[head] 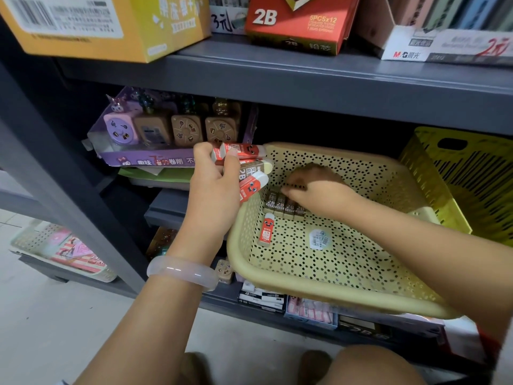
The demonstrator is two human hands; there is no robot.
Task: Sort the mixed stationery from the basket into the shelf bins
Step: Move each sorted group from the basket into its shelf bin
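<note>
A pale yellow perforated basket (pixel 347 273) sits tilted on the grey shelf. Inside it lie a row of several brown 2B erasers (pixel 283 205) and one red eraser (pixel 266 228). My left hand (pixel 213 187) hovers at the basket's left rim and grips a bunch of erasers (pixel 249 168), red and brown ones. My right hand (pixel 313 190) reaches into the basket, its curled fingers on top of the brown eraser row; the fingertips are partly hidden.
A purple display box of sharpeners (pixel 155 134) stands at the left on the shelf. A yellow-green crate (pixel 472 176) stands at the right. Boxed stock (pixel 294 20) fills the upper shelf. Below are eraser boxes (pixel 263 298) and another basket (pixel 63 251).
</note>
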